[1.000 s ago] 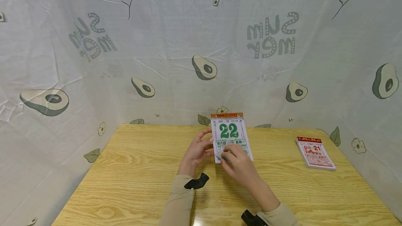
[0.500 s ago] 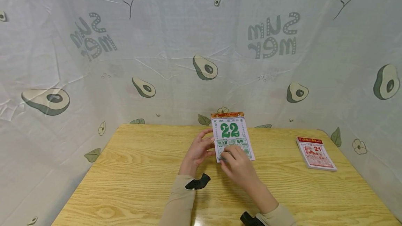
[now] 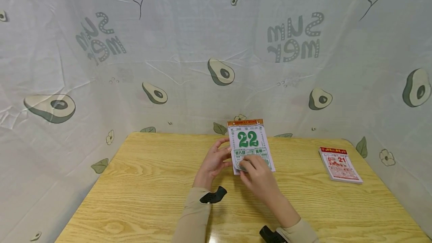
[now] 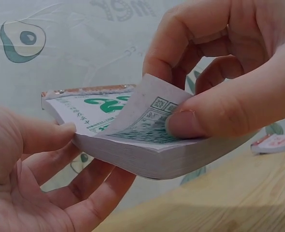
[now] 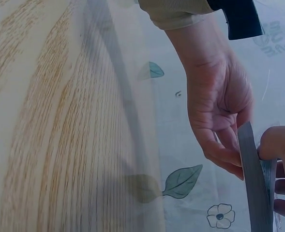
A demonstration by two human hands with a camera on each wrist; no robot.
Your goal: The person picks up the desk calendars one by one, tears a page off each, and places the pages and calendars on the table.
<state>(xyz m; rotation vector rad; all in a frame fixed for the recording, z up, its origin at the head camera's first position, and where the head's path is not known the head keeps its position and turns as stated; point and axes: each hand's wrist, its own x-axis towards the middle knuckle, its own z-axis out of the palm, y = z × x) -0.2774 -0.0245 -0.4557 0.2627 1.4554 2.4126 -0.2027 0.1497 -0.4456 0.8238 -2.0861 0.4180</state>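
A tear-off calendar (image 3: 248,138) with a large green 22 is held tilted above the table. My left hand (image 3: 212,162) grips its left edge, thumb on top and fingers spread underneath, as the left wrist view shows. Over its lower part, my right hand (image 3: 261,175) pinches the top sheet (image 4: 149,94) between thumb and fingers. That sheet's lower edge is bent up off the thick stack of pages (image 4: 147,159). In the right wrist view the stack shows edge-on, with the left hand (image 5: 219,106) behind it.
A second tear-off calendar (image 3: 341,166) with a red 21 lies on the right side of the wooden table (image 3: 152,183). A pale cloth (image 3: 185,40) printed with avocados hangs behind the table and along its sides.
The calendar's lower end has swung slightly right. The right hand keeps its pinch on the top sheet, whose lower left edge now shows lifted. The left hand keeps its grip.
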